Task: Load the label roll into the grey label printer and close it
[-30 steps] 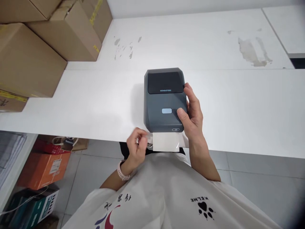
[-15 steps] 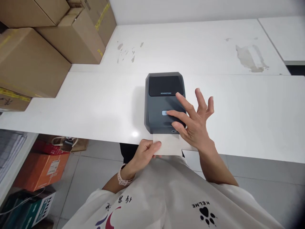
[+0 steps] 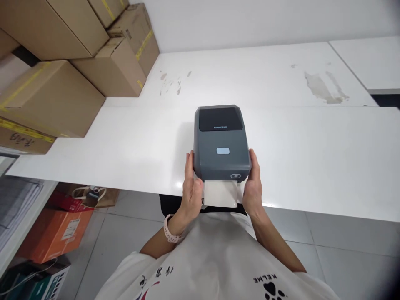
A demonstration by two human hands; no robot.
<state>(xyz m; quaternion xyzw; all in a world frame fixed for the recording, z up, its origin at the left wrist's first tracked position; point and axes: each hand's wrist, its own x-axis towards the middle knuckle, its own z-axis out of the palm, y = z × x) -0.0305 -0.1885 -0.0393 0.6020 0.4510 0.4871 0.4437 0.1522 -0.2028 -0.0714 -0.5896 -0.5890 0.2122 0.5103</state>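
Note:
A dark grey label printer [image 3: 222, 160] stands on the white table near its front edge. It has a black window panel on top and a pale oblong button. From its front slot a blank white label strip [image 3: 221, 193] sticks out over the table edge. My left hand [image 3: 191, 189] lies along the printer's left side, its fingers stretched forward against the casing. On the other side my right hand [image 3: 253, 185] presses the right wall in the same way, so the printer is held between both. Some fingertips are hidden by the casing.
Cardboard boxes [image 3: 53, 98] are stacked at the table's left end. The white table [image 3: 312, 154] runs right, with worn patches at the back. Below left are an orange box [image 3: 56, 233], a paper bag [image 3: 108, 198] and a shelf with papers [image 3: 18, 204].
My right hand has left the button and moved to the printer's right side. My left hand has let go of the label strip and gone to the left side. The view has shifted slightly.

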